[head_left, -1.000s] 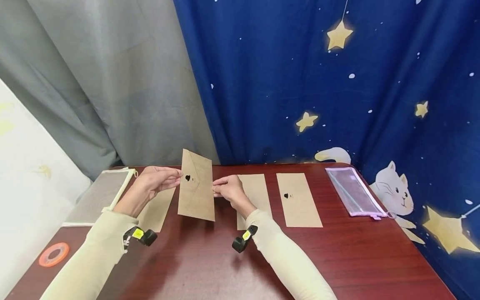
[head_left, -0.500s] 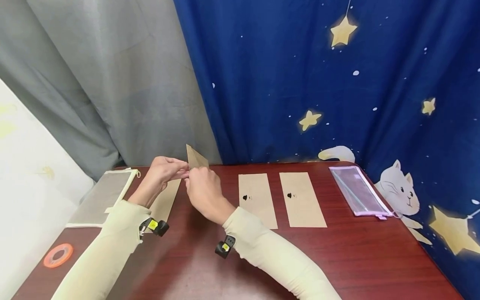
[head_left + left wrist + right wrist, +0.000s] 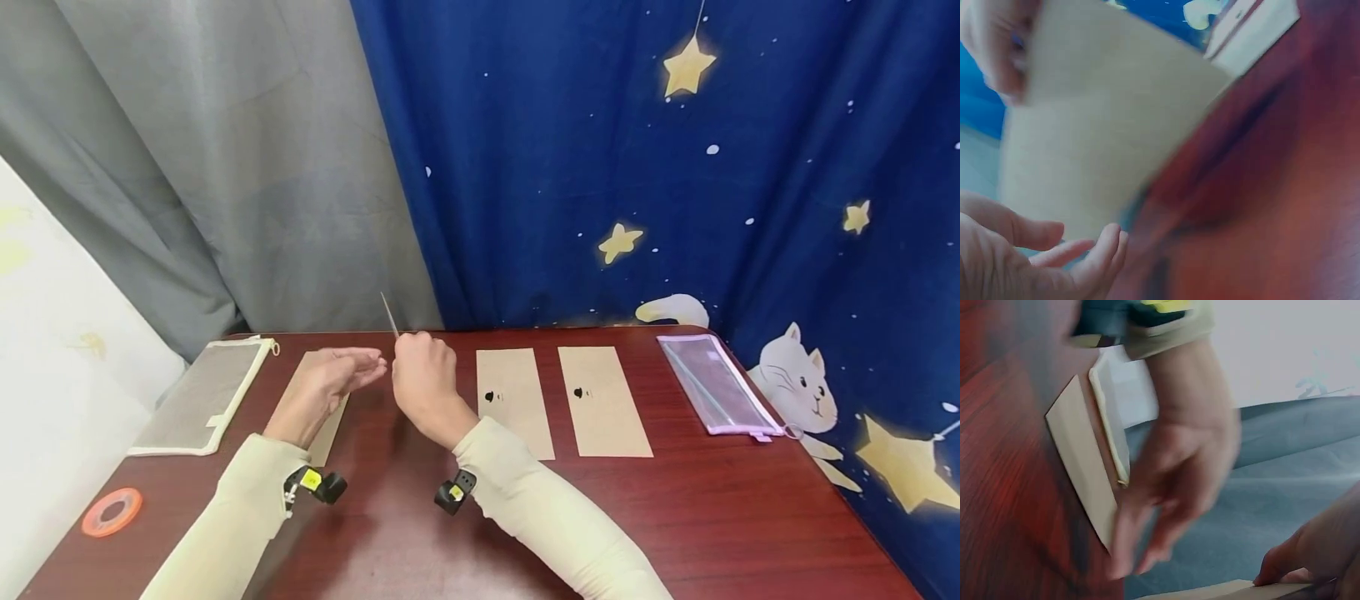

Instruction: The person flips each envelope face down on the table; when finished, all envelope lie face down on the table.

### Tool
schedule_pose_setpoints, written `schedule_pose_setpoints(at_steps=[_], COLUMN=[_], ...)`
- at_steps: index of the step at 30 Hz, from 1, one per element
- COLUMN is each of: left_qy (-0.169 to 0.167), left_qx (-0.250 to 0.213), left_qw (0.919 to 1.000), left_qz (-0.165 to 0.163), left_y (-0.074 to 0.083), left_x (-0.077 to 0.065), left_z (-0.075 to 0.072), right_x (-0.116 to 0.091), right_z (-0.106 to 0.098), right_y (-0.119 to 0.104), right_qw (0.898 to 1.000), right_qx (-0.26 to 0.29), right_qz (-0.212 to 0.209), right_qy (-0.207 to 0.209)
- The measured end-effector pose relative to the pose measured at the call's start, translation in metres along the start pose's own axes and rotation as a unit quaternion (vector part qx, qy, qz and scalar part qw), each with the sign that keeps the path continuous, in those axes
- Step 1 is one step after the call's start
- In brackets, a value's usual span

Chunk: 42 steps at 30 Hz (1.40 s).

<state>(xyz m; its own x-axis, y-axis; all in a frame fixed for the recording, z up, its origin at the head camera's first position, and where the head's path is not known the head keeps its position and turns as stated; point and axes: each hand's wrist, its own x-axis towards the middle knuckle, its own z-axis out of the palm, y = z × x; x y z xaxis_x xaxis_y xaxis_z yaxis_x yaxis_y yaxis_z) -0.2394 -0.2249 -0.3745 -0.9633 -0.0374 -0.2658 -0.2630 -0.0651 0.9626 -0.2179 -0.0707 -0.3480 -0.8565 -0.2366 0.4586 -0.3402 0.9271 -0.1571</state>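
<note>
My right hand [image 3: 424, 375] pinches a brown paper envelope [image 3: 1110, 119] by its edge and holds it up above the table. In the head view it stands almost edge-on, a thin strip above the knuckles, and the left wrist view looks onto its plain face. My left hand [image 3: 326, 387] hovers just left of it, fingers fairly straight, holding nothing. Under the left hand lies another brown envelope [image 3: 327, 437], partly covered. Two more lie to the right, a middle envelope [image 3: 517, 408] and a right envelope [image 3: 603, 408], each with a small black hat print.
A cream-edged mesh zip pouch [image 3: 206, 396] lies at the table's left, with an orange ring-shaped item [image 3: 93, 524] nearer the front. At the right is a purple-edged zip pouch [image 3: 708, 379]. Grey [image 3: 300, 167] and blue star-printed curtains [image 3: 540, 167] hang behind the dark red table [image 3: 720, 517].
The envelope was held by both hands with its printed flap facing me; it has turned edge-on. My right hand swung left with it, and my left hand let go.
</note>
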Motion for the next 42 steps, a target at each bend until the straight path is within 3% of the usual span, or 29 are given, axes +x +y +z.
schedule_pose_setpoints(at_steps=[4, 8, 11, 15, 18, 21, 27, 30, 37, 42], left_qy=[-0.057, -0.092, -0.082, -0.038, -0.007, 0.017, 0.034, 0.043, 0.061, 0.080], left_qx=[-0.079, -0.133, -0.161, -0.162, -0.155, -0.146, -0.102, -0.048, 0.071, 0.154], left_qw=[0.9938, 0.9845, 0.9817, 0.9851, 0.9876, 0.9892, 0.9939, 0.9976, 0.9952, 0.9844], left_qz=[-0.055, -0.068, -0.062, -0.045, -0.024, 0.004, 0.023, 0.025, 0.028, 0.024], left_y=[-0.030, -0.042, -0.042, -0.039, -0.036, -0.031, -0.022, -0.020, -0.027, -0.042], left_x=[0.006, 0.010, 0.010, 0.006, 0.002, -0.001, -0.003, -0.001, 0.004, 0.010], left_z=[-0.002, -0.001, 0.000, -0.002, -0.006, -0.010, -0.015, -0.015, -0.015, -0.016], right_x=[0.002, 0.005, 0.008, 0.009, 0.009, 0.010, 0.010, 0.008, -0.002, -0.012], right_z=[-0.005, -0.011, -0.015, -0.015, -0.012, -0.007, 0.010, 0.020, 0.043, 0.054], right_y=[0.002, 0.006, 0.014, 0.029, 0.041, 0.052, 0.069, 0.075, 0.078, 0.075], right_qw=[0.999, 0.995, 0.992, 0.984, 0.973, 0.955, 0.918, 0.904, 0.908, 0.900], right_qx=[0.044, 0.089, 0.119, 0.170, 0.226, 0.291, 0.381, 0.404, 0.380, 0.369], right_qz=[0.017, 0.037, 0.050, 0.049, 0.051, 0.060, 0.111, 0.136, 0.158, 0.184], right_qy=[-0.003, -0.005, -0.001, 0.004, 0.001, -0.006, -0.021, -0.034, -0.073, -0.138])
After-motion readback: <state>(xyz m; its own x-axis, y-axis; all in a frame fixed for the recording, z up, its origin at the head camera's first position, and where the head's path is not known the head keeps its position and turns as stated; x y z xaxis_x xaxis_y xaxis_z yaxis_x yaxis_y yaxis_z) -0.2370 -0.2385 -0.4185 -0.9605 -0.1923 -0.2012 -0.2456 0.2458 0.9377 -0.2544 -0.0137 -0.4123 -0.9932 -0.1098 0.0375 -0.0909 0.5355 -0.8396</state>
